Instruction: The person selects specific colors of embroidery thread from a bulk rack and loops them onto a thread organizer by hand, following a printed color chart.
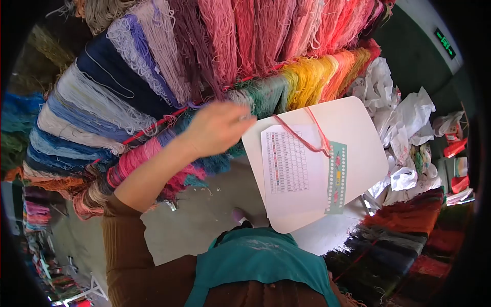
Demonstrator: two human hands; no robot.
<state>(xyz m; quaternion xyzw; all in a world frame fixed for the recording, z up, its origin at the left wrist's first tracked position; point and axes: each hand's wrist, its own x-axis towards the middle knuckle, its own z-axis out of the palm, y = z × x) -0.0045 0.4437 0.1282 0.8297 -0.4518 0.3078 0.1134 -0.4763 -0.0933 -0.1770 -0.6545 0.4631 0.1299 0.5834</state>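
Note:
My left hand (217, 128) reaches in front of the hanging yarn, its fingers smeared by motion. Beside its fingertips lies the upper left edge of a white board (365, 135) with rounded corners. A printed chart (287, 166) with rows and a narrow strip of colour samples rests on the board. To its right is a green card (336, 179) with holes along both sides and a small flower pattern. Pink and red thread strands (307, 140) trail across the board's top to the card. Grey-green yarn (261, 97) hangs just behind my hand. My right hand is out of sight.
Rows of yarn skeins (220, 41) in purple, pink and red hang ahead, with blue and white skeins (97, 107) at left. Crumpled white plastic bags (404, 123) are piled at right. Dark and orange skeins (399, 235) hang at lower right above the grey floor (194, 230).

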